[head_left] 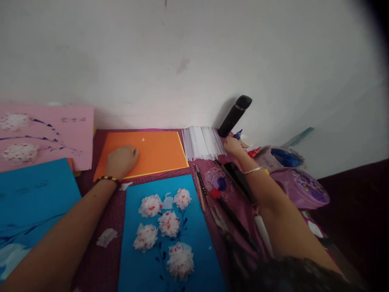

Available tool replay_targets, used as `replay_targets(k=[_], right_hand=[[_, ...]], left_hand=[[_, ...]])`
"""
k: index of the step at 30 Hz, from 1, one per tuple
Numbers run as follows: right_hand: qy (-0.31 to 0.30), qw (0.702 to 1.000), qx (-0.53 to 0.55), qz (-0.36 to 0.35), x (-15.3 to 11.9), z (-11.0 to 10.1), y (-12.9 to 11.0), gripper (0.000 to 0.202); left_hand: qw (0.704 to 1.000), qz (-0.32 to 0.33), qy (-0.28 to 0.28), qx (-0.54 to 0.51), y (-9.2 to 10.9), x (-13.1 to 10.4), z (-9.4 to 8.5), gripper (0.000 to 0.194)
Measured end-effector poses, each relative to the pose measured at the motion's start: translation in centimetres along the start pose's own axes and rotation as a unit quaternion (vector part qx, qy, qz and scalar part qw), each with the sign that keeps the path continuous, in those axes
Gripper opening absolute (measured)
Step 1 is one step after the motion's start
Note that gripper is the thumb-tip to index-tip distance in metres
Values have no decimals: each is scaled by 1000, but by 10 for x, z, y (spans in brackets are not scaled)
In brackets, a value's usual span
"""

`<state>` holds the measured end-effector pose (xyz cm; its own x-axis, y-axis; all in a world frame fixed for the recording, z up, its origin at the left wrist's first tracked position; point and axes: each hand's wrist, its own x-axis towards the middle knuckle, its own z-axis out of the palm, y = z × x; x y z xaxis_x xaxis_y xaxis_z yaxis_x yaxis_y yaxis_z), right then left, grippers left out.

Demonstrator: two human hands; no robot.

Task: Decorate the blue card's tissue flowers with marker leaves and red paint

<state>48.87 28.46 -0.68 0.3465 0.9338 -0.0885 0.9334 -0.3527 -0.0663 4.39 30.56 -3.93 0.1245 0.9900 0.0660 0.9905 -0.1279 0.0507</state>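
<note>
The left hand (122,161), its fingers curled together, is resting on the orange sheet (152,152) at the far side of the table, just beyond the blue sheet (133,243) that is bearing white and red paper flowers (169,223). The right hand (232,145) is reaching to the far right, between the white strips (203,142) and the small white cup (246,140), near the foot of the black bottle (234,117); whether its fingers are apart or closing on something, I cannot tell.
</note>
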Motion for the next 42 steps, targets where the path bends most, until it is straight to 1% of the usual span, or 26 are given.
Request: replay_targets(k=[2,4,7,8,10,13,17,19,25,29,31,35,37,40,42], right_hand=[[-18,998,49,-38,-16,-4,-9,28],[-72,986,107,-106,-35,-5,-19,22],[-172,948,175,-205,-59,-6,-28,11],[-196,936,188,-226,-64,-7,-29,8],[-222,921,204,-246,-67,-9,-27,7],[-219,920,213,-246,-59,-9,-19,12],[-168,932,218,-237,-45,-6,-13,13],[-156,932,224,-238,-44,-7,-14,13],[-206,910,247,-260,-52,-5,-21,20],[-179,916,257,-250,-48,-1,-24,16],[-176,916,261,-249,-48,-3,-25,15],[-230,892,280,-271,-54,-4,-37,13],[-243,885,289,-273,-55,-3,-46,11],[-223,892,296,-260,-52,-4,-50,11],[-203,900,296,-249,-51,-7,-41,11]], left_hand=[[1000,3,3,3,0,0,0,53],[1000,6,9,4,1,0,1,53],[1000,5,15,3,1,0,2,52],[1000,3,16,3,1,0,2,52],[1000,2,12,1,1,0,2,51],[1000,7,10,-3,1,0,2,51],[1000,5,19,-3,0,1,3,51],[1000,4,19,-3,-1,1,5,51],[1000,12,24,-7,-2,2,7,53],[1000,13,20,-2,-2,1,6,53],[1000,13,17,1,-1,1,4,52],[1000,13,9,3,0,0,1,51],[1000,12,9,4,0,0,1,51],[1000,12,10,6,0,0,1,51],[1000,12,7,6,-1,1,3,53]])
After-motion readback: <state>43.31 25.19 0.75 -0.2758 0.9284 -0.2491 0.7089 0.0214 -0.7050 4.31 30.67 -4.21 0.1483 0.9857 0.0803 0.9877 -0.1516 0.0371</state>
